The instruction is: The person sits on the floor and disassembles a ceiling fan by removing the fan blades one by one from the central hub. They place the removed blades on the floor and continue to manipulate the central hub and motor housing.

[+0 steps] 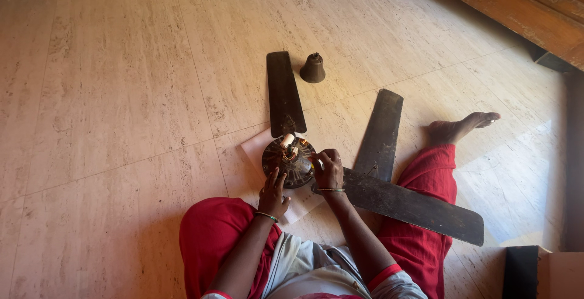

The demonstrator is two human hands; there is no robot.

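A: Where's the motor?
B: Fan motor (289,163) sits on white paper (258,150) on the floor (121,92), between the person's knees. One blade (285,94) still bolted on, pointing away.
A: Hands?
B: Left hand (272,194) flat against the motor's near edge, fingers spread, gripping nothing. Right hand (328,168) curled at the right rim, fingers pinched; can't tell on what.
A: Loose parts?
B: Two blades (389,171) lie to the right, bell-shaped cover (312,68) beyond.

Fan motor (289,163): dark, dull metal. Blades (284,94): matt, worn. Floor (121,92): smooth pale tile. Sheet (258,150): white paper.
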